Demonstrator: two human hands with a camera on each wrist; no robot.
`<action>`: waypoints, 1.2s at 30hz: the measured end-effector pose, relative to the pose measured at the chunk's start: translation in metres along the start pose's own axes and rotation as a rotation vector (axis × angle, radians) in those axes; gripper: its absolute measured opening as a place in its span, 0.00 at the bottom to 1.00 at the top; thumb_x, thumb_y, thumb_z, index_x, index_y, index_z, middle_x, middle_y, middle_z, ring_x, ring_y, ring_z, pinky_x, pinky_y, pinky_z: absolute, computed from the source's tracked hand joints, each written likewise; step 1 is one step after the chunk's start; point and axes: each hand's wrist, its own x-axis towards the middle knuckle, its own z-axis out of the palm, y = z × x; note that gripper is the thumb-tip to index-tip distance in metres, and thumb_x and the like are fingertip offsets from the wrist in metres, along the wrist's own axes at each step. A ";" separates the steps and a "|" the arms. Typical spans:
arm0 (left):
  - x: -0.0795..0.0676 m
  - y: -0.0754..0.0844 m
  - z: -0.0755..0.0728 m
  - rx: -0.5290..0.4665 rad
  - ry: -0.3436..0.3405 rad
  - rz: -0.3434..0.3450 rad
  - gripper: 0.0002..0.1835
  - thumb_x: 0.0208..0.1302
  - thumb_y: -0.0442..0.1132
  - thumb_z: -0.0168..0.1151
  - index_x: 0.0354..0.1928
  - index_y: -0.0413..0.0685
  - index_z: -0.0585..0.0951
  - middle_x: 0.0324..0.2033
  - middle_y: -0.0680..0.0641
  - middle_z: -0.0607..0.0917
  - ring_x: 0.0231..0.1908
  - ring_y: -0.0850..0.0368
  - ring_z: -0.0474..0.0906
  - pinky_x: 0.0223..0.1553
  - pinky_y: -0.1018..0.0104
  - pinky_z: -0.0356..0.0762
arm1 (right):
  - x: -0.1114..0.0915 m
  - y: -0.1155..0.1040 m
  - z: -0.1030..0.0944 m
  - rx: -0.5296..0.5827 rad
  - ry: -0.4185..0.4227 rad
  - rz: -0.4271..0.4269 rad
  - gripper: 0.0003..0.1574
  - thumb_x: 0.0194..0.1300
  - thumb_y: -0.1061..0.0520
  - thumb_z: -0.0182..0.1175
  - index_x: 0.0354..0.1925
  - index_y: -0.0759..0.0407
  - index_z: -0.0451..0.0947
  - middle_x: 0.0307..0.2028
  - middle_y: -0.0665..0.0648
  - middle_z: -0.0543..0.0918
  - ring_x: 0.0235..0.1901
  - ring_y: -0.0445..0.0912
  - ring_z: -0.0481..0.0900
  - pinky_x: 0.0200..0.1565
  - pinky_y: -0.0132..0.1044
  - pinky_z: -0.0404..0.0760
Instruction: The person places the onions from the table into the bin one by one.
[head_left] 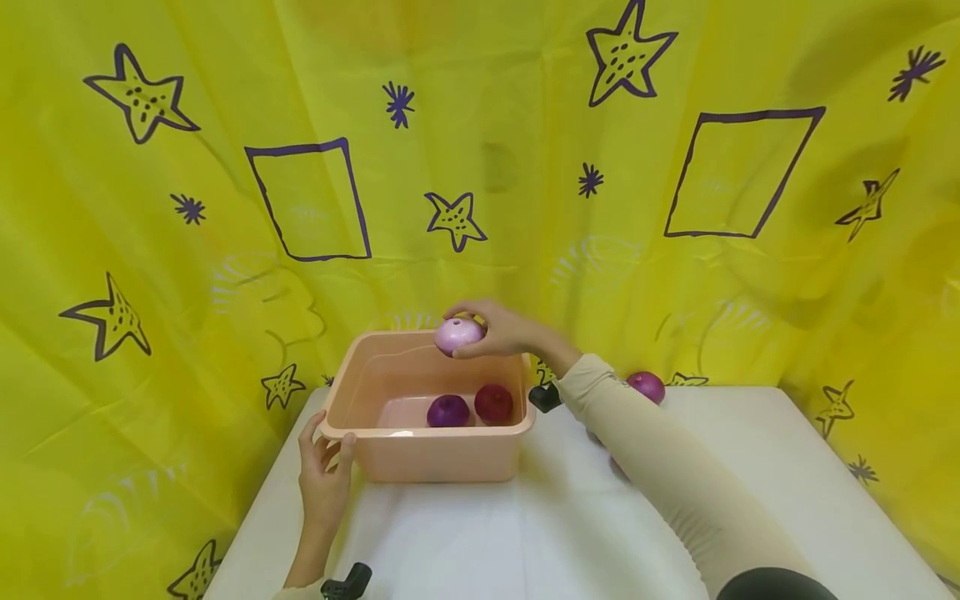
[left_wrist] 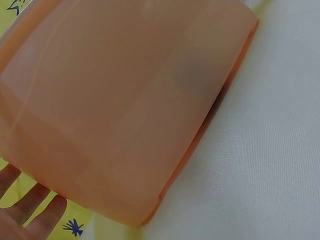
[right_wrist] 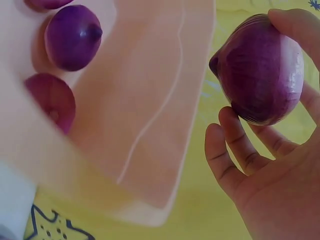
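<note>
A peach plastic basin point(head_left: 435, 458) stands on the white table. My right hand point(head_left: 502, 329) holds a purple onion point(head_left: 459, 336) over the basin's far rim, between thumb and fingers; in the right wrist view the onion point(right_wrist: 265, 70) shows its pointed end away from the palm. My left hand point(head_left: 326, 479) grips the basin's near left corner by the rim, and its fingertips point(left_wrist: 52, 212) show beside the wall. Inside the basin lie a dark purple onion point(head_left: 448, 412) and a redder onion point(head_left: 493, 404). The right wrist view shows part of another onion point(right_wrist: 50, 2) there.
Right of the basin, a purple onion point(head_left: 647, 386) sits near the table's back edge. Another onion point(head_left: 618, 467) is mostly hidden by my right sleeve point(head_left: 675, 475). A yellow curtain point(head_left: 510, 167) with drawn stars hangs behind and beside the white table point(head_left: 465, 542).
</note>
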 end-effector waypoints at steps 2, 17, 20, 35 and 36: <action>0.001 0.000 0.000 -0.001 0.002 0.002 0.34 0.75 0.37 0.60 0.78 0.56 0.59 0.71 0.38 0.71 0.52 0.60 0.76 0.46 0.83 0.76 | 0.004 0.001 0.006 0.004 -0.006 0.013 0.36 0.60 0.51 0.75 0.64 0.54 0.75 0.58 0.56 0.79 0.54 0.50 0.77 0.51 0.40 0.83; 0.000 -0.002 0.000 -0.015 -0.002 -0.015 0.34 0.75 0.37 0.60 0.78 0.56 0.58 0.70 0.37 0.73 0.51 0.65 0.76 0.46 0.83 0.76 | 0.012 0.005 0.027 0.073 -0.044 0.076 0.37 0.61 0.51 0.74 0.66 0.52 0.73 0.59 0.58 0.77 0.51 0.50 0.77 0.51 0.39 0.81; 0.000 -0.002 0.000 -0.013 -0.002 -0.017 0.34 0.75 0.38 0.60 0.78 0.57 0.58 0.71 0.38 0.72 0.52 0.65 0.76 0.46 0.83 0.76 | 0.013 0.005 0.028 0.076 -0.052 0.073 0.37 0.61 0.51 0.73 0.66 0.53 0.72 0.59 0.58 0.77 0.52 0.50 0.78 0.52 0.39 0.81; 0.001 -0.002 0.000 0.000 0.004 -0.001 0.34 0.75 0.37 0.60 0.78 0.55 0.58 0.71 0.37 0.72 0.51 0.65 0.76 0.46 0.84 0.75 | 0.013 0.002 0.025 -0.034 -0.072 0.043 0.53 0.63 0.47 0.73 0.78 0.52 0.58 0.72 0.67 0.66 0.68 0.64 0.68 0.65 0.59 0.72; 0.001 -0.002 0.000 0.000 0.005 -0.003 0.35 0.75 0.37 0.60 0.78 0.55 0.58 0.71 0.37 0.72 0.51 0.66 0.76 0.46 0.84 0.75 | 0.012 0.001 0.024 -0.025 -0.073 0.044 0.53 0.64 0.48 0.73 0.78 0.53 0.58 0.72 0.67 0.65 0.68 0.65 0.68 0.65 0.59 0.73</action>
